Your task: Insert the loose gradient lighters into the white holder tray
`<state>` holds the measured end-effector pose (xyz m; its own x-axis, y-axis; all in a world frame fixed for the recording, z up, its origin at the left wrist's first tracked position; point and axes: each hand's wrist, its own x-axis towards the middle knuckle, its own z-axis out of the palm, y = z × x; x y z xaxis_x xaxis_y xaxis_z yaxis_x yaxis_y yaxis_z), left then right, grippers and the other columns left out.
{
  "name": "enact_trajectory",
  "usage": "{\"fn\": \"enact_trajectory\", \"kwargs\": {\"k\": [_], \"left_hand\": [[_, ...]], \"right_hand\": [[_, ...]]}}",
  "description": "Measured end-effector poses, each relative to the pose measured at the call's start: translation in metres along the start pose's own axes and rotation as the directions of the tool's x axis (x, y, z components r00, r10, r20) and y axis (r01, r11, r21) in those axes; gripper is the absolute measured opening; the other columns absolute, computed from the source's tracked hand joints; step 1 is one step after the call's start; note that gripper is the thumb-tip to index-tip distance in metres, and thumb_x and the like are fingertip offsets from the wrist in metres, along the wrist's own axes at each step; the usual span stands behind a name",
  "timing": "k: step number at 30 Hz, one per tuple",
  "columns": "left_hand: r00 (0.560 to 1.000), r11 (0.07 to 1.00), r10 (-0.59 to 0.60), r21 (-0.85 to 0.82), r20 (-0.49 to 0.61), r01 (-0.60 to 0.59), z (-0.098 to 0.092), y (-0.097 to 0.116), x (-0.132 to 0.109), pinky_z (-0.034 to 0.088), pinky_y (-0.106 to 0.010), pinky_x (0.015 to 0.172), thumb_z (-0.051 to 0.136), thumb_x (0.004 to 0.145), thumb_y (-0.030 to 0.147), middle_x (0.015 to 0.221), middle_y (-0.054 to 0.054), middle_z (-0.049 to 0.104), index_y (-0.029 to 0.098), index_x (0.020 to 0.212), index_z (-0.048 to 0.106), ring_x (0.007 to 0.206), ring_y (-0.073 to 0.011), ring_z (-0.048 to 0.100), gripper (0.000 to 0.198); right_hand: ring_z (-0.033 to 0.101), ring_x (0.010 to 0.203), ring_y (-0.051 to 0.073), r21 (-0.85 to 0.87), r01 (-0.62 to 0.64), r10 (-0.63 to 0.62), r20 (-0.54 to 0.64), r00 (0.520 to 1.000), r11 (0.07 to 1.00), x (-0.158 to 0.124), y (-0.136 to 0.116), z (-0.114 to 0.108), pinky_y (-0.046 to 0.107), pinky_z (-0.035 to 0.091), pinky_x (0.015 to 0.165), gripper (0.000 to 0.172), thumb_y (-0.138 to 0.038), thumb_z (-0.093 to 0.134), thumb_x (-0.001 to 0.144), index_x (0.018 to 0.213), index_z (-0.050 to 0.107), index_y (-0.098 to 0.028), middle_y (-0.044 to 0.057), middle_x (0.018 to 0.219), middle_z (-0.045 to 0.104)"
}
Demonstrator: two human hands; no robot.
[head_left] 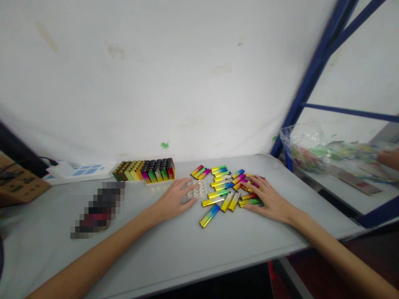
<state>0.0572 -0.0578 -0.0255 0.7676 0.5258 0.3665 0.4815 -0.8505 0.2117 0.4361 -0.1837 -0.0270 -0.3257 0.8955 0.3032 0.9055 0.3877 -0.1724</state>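
My left hand (176, 198) grips the left side of a small white tray with round holes (199, 190), fingers and thumb on opposite edges. Right of the tray, shiny lighters (221, 185) in yellow, green, blue and purple lie loosely scattered on their sides. Over the right end of this pile is my right hand (268, 199), fingers apart, its tips touching or just above the lighters there. Those under its fingers are partly hidden. One blue and yellow lighter (209, 216) lies nearest the front edge.
Two upright blocks of lighters, one gold-topped (129, 170) and one black-topped (158, 170), stand by the wall. A pixelated dark object (99, 209) lies left. Beyond are a white-and-blue box (87, 170), a cardboard box (21, 178), a blue metal frame (307, 83) and a clear plastic bag (307, 145).
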Motion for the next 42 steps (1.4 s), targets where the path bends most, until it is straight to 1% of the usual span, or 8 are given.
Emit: {"fn": "enact_trajectory", "kwargs": {"k": [5, 9, 12, 14, 18, 22, 32, 42], "left_hand": [[1.000, 1.000, -0.007, -0.013, -0.010, 0.007, 0.002, -0.002, -0.001, 0.042, -0.048, 0.116, 0.055, 0.100, 0.041, 0.143, -0.011, 0.056, 0.027, 0.137, 0.062, 0.132, -0.0282, 0.053, 0.041], [0.999, 0.999, -0.030, -0.015, -0.013, 0.030, 0.003, -0.003, -0.003, 0.042, -0.048, 0.116, 0.055, 0.099, 0.043, 0.140, -0.011, 0.057, 0.026, 0.136, 0.062, 0.131, -0.0279, 0.053, 0.041], [0.999, 0.999, -0.044, -0.011, -0.017, 0.043, 0.002, -0.003, -0.004, 0.042, -0.047, 0.116, 0.056, 0.099, 0.044, 0.137, -0.012, 0.058, 0.025, 0.136, 0.061, 0.129, -0.0276, 0.054, 0.042], [0.998, 0.999, -0.051, -0.010, -0.027, 0.050, 0.001, -0.001, -0.005, 0.042, -0.047, 0.115, 0.056, 0.099, 0.045, 0.136, -0.011, 0.060, 0.024, 0.134, 0.062, 0.128, -0.0277, 0.054, 0.042], [0.995, 0.997, -0.083, -0.008, -0.049, 0.083, 0.001, 0.000, -0.005, 0.044, -0.046, 0.114, 0.057, 0.098, 0.045, 0.132, -0.012, 0.061, 0.023, 0.133, 0.062, 0.124, -0.0275, 0.056, 0.042], [0.994, 0.995, -0.101, -0.008, -0.051, 0.101, 0.003, 0.000, -0.005, 0.045, -0.045, 0.113, 0.057, 0.098, 0.045, 0.132, -0.012, 0.060, 0.022, 0.134, 0.060, 0.125, -0.0275, 0.056, 0.042], [0.994, 0.996, -0.094, 0.008, -0.049, 0.094, 0.004, 0.000, -0.005, 0.045, -0.047, 0.112, 0.057, 0.098, 0.046, 0.132, -0.013, 0.060, 0.021, 0.130, 0.061, 0.124, -0.0282, 0.056, 0.041], [0.996, 0.996, -0.086, -0.027, -0.023, 0.086, 0.000, 0.002, -0.004, 0.044, -0.046, 0.113, 0.058, 0.097, 0.044, 0.133, -0.012, 0.060, 0.021, 0.139, 0.053, 0.125, -0.0274, 0.056, 0.048]], "right_hand": [[0.022, 0.155, 0.036, 0.078, 0.051, -0.055, 0.052, 0.997, 0.996, 0.014, -0.005, -0.003, 0.061, 0.027, 0.123, 0.077, -0.061, 0.065, 0.091, 0.157, 0.040, -0.030, 0.013, 0.167, 0.030], [0.030, 0.153, 0.033, 0.138, -0.019, 0.005, 0.102, 0.995, 0.990, 0.020, -0.001, -0.014, 0.054, 0.032, 0.123, 0.071, -0.059, 0.056, 0.096, 0.159, 0.037, -0.033, 0.010, 0.168, 0.027], [0.037, 0.149, 0.033, 0.121, -0.088, 0.082, 0.051, 0.995, 0.989, 0.039, 0.005, -0.023, 0.054, 0.036, 0.121, 0.056, -0.057, 0.046, 0.102, 0.150, 0.050, -0.029, 0.012, 0.161, 0.038], [0.048, 0.141, 0.033, 0.112, -0.060, 0.064, -0.032, 0.997, 0.992, 0.062, 0.006, -0.027, 0.052, 0.041, 0.117, 0.054, -0.056, 0.049, 0.101, 0.141, 0.059, -0.022, 0.017, 0.153, 0.047], [0.066, 0.112, 0.027, 0.170, 0.153, -0.176, 0.134, 0.975, 0.974, 0.114, -0.003, -0.021, 0.043, 0.052, 0.103, 0.044, -0.050, 0.063, 0.095, 0.128, 0.067, -0.021, 0.012, 0.124, 0.067], [0.067, 0.101, 0.027, 0.148, 0.154, -0.192, 0.290, 0.937, 0.977, 0.143, -0.013, -0.003, 0.038, 0.054, 0.091, 0.045, -0.044, 0.076, 0.085, 0.123, 0.071, -0.019, 0.011, 0.114, 0.070], [0.062, 0.105, 0.028, 0.220, 0.104, -0.173, 0.319, 0.932, 0.970, 0.136, -0.014, 0.008, 0.040, 0.049, 0.094, 0.043, -0.049, 0.068, 0.090, 0.119, 0.066, -0.016, 0.013, 0.118, 0.067], [0.066, 0.092, 0.025, 0.378, 0.033, -0.101, 0.162, 0.982, 0.925, 0.128, -0.013, 0.014, 0.036, 0.051, 0.082, 0.043, -0.054, 0.070, 0.089, 0.113, 0.067, -0.019, 0.008, 0.104, 0.072]]}}
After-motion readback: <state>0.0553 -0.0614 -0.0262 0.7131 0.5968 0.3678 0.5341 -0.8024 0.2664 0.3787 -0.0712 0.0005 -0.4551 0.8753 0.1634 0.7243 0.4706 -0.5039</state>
